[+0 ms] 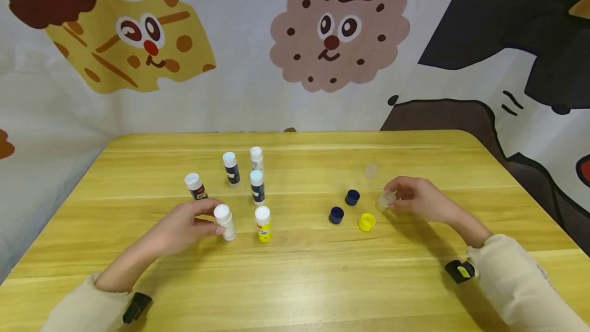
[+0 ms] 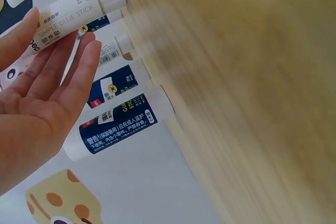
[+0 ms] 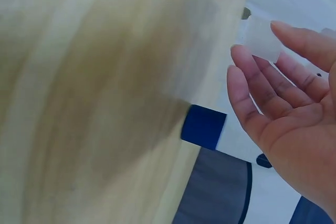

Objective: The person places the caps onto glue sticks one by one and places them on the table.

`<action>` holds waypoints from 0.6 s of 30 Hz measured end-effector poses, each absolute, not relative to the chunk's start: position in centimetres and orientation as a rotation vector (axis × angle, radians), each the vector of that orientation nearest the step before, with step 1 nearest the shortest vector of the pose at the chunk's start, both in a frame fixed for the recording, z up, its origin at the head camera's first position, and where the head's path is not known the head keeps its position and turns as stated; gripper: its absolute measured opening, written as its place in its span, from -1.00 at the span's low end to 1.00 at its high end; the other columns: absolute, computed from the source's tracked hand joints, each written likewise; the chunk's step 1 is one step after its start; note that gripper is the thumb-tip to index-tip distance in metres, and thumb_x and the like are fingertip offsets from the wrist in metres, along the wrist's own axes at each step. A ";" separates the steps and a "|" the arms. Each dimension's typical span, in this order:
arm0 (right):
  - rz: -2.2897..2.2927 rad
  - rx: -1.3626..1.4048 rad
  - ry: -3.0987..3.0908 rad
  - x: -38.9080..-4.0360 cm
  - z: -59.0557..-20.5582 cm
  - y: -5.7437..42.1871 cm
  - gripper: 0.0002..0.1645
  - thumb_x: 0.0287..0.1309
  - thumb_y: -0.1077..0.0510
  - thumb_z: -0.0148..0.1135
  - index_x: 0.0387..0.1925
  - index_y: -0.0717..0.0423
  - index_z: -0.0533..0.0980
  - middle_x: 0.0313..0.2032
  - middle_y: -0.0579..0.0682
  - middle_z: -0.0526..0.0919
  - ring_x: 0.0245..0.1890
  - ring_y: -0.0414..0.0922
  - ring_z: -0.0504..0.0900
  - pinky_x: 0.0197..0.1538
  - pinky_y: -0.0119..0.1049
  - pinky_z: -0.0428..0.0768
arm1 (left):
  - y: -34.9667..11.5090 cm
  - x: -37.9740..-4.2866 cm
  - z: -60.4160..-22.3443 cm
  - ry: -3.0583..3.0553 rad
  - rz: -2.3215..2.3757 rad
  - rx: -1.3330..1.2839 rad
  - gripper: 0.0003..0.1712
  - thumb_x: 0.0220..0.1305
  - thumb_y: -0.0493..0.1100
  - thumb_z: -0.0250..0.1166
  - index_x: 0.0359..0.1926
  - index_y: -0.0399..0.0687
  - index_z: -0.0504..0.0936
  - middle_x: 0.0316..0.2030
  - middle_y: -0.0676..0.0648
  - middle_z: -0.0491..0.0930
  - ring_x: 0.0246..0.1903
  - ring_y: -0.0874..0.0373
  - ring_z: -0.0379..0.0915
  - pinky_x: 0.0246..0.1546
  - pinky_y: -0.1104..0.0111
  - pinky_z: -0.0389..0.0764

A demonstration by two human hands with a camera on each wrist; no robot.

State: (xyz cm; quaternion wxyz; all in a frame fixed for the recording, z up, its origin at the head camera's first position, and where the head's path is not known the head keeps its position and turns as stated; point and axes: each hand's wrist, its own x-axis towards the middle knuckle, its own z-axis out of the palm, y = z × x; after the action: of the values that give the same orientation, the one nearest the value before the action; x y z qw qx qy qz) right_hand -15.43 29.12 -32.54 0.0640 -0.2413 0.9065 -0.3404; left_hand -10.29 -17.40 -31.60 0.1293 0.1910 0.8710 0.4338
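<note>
My left hand [image 1: 186,227] pinches a white glue stick [image 1: 226,223] that stands upright on the wooden table [image 1: 295,286]. Printed lettering shows on that glue stick [image 2: 71,14] in the left wrist view, with my thumb in front and the index finger partly hidden behind it. Just to its right stands a yellow glue stick [image 1: 264,224]. At the right, my right hand [image 1: 424,200] holds a translucent cap [image 1: 386,200] between thumb and index finger, low over the table. In the right wrist view the cap [image 3: 262,40] sits between those fingertips, the other fingers loosely bent.
Behind my left hand stand a dark-labelled glue stick [image 1: 195,186], two navy ones [image 1: 231,169] [image 1: 257,187] and another white one [image 1: 256,158]. Left of my right hand lie two navy caps [image 1: 336,215] [image 1: 352,197] and a yellow cap [image 1: 366,222]. A second translucent cap [image 1: 371,170] lies farther back.
</note>
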 end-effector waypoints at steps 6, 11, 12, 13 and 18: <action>-1.064 -0.803 2.787 -15.3 -31.6 29.2 -0.75 -0.02 0.37 0.30 -0.22 0.24 0.52 -0.36 -0.02 0.57 -0.43 -0.25 0.51 -0.42 -0.39 0.51 | -17.5 -10.3 -31.5 2.568 1.255 0.537 -0.61 0.18 -0.24 0.26 0.03 -0.28 0.48 -0.10 -0.13 0.53 -0.02 -0.11 0.40 -0.14 0.21 0.52; -1.099 -0.851 2.768 -15.3 -30.8 29.3 -0.76 0.02 0.36 0.27 -0.21 0.21 0.51 -0.29 0.02 0.58 -0.35 -0.22 0.57 -0.34 -0.36 0.54 | -17.6 -10.2 -30.8 2.605 1.268 0.579 -0.65 0.21 -0.25 0.22 0.03 -0.25 0.48 -0.13 -0.08 0.52 -0.06 -0.05 0.40 -0.12 0.18 0.49; -1.110 -0.855 2.754 -15.3 -30.6 29.3 -0.76 0.03 0.36 0.26 -0.20 0.21 0.50 -0.26 0.05 0.58 -0.32 -0.21 0.58 -0.33 -0.35 0.55 | -17.6 -10.2 -30.6 2.616 1.274 0.591 -0.65 0.22 -0.25 0.21 0.03 -0.25 0.48 -0.14 -0.07 0.52 -0.07 -0.04 0.40 -0.11 0.17 0.48; -1.118 -0.861 2.741 -15.3 -30.4 29.2 -0.75 0.04 0.36 0.26 -0.19 0.21 0.49 -0.23 0.09 0.58 -0.29 -0.20 0.59 -0.32 -0.35 0.55 | -17.6 -10.1 -30.4 2.627 1.279 0.603 -0.65 0.22 -0.25 0.21 0.03 -0.24 0.48 -0.15 -0.06 0.52 -0.09 -0.02 0.39 -0.11 0.15 0.47; -1.149 -0.861 2.704 -15.4 -29.3 28.6 -0.74 0.07 0.38 0.22 -0.17 0.21 0.44 -0.16 0.13 0.57 -0.25 -0.17 0.60 -0.30 -0.36 0.56 | -17.6 -9.9 -29.2 2.666 1.295 0.646 -0.65 0.22 -0.24 0.21 0.03 -0.24 0.49 -0.16 -0.05 0.51 -0.16 0.06 0.38 -0.09 0.09 0.44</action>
State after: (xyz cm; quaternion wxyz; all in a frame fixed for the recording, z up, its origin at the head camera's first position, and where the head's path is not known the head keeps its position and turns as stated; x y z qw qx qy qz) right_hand -15.43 28.63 -29.27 0.0402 -0.2809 0.8825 -0.3750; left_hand -9.94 -17.56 -29.21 0.0542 0.2126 0.8775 0.4264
